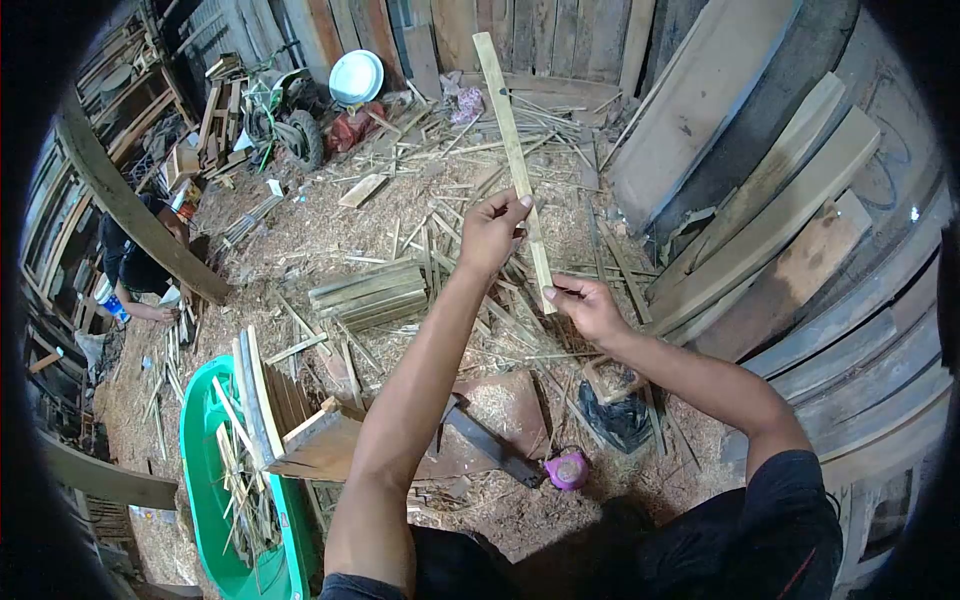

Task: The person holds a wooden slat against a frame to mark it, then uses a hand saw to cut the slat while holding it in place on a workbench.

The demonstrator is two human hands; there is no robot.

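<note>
My left hand (pixel 493 235), at the centre of the frame, pinches a long, narrow, pale wooden strip (pixel 514 150) between thumb and fingers. My right hand (pixel 590 308), right of centre, grips the strip's lower end the same way. The strip slants from upper centre down to the middle. Below my left wrist lies a stack of weathered wooden slats (pixel 368 296). At lower centre, a dark, long-handled tool (pixel 492 447) lies near a round pink-purple object (pixel 567 471). A bright green plastic tub (pixel 197 450) containing thin wooden sticks (pixel 238 492) fills the lower left. At the left of the frame, another person (pixel 135 250) bends low. Thick wooden planks (pixel 785 225) lean at the right.
</note>
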